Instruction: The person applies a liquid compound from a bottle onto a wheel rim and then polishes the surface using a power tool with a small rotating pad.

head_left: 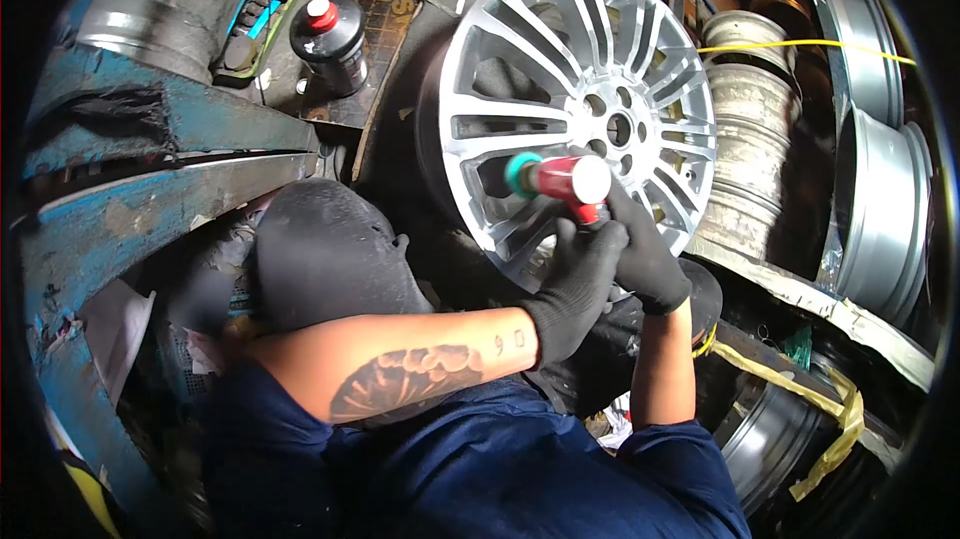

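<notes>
A silver multi-spoke alloy wheel (585, 104) stands tilted in front of me, its face toward me. My left hand (580, 284), in a black glove, has its fingers closed around the handle of a red power tool (572, 179). Also gloved in black, my right hand (648, 254) wraps the same handle from the other side. The tool's round green pad (522, 176) points left and overlaps the wheel's left spokes in this view; it is blurred by motion.
A black bottle with a red cap (330, 44) stands on a board behind my knee. Blue metal beams (180, 139) run along the left. Several stacked wheel rims (745, 139) line the right side, crossed by a yellow cable (800, 43). Yellow tape (848, 429) hangs at lower right.
</notes>
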{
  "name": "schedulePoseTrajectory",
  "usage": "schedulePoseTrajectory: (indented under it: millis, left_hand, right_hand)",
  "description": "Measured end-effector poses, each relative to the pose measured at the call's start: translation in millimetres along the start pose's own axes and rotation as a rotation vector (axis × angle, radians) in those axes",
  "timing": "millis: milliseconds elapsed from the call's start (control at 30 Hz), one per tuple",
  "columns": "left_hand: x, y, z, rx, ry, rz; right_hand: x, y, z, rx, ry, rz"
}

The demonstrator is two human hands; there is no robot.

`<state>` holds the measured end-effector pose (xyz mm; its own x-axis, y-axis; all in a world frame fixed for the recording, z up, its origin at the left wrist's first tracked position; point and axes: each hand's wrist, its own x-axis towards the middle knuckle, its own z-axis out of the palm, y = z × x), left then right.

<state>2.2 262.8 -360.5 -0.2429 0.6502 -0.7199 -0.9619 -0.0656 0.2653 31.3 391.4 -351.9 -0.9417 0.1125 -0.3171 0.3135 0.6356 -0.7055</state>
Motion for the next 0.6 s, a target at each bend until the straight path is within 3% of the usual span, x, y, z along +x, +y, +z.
schedulePoseTrajectory:
  millis: [233,367,467,600]
  left_hand:
    - [47,-9,19,0.187,-0.113,0.083]
    - [62,-11,24,0.251,-0.125,0.104]
    - [64,-17,24,0.299,-0.127,0.130]
    - [41,-18,19,0.235,-0.141,0.109]
  right_hand:
    - [-8,16,-23,-0.031,0.128,0.285]
    - [-8,46,-23,-0.150,0.237,0.119]
    - [-7,33,-24,-0.101,0.202,0.233]
    - [-11,8,-25,-0.006,0.085,0.196]
